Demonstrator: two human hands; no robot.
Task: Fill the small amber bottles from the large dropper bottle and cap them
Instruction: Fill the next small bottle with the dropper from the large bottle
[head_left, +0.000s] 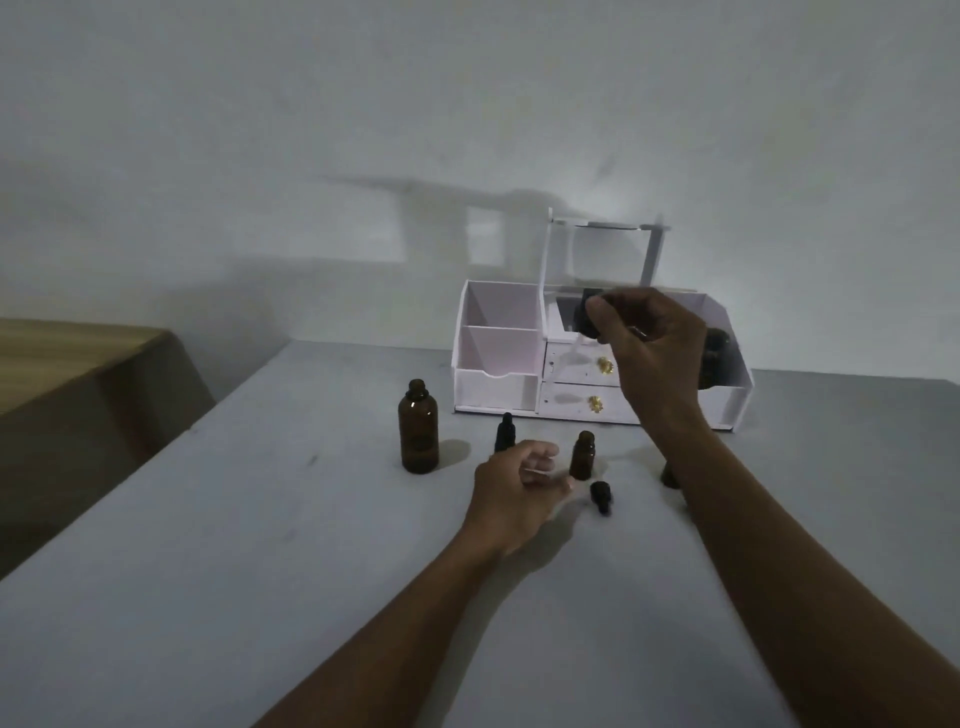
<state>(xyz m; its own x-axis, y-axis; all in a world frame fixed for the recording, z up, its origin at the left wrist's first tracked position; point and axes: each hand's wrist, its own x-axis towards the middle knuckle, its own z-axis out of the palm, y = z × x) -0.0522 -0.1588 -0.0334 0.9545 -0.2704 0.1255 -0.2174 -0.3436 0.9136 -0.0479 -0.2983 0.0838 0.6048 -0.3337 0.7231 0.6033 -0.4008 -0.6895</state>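
- Over the grey table, the right hand is up at about 1 o'clock, fingers pinched shut on the black dropper cap, its pipette blurred.
- Left hand sits low near centre, loosely curled around nothing.
- Large amber bottle stands uncapped at 11 o'clock.
- Small open amber bottle is just right of the left hand; a loose cap lies beside it.
- White organizer sits behind.
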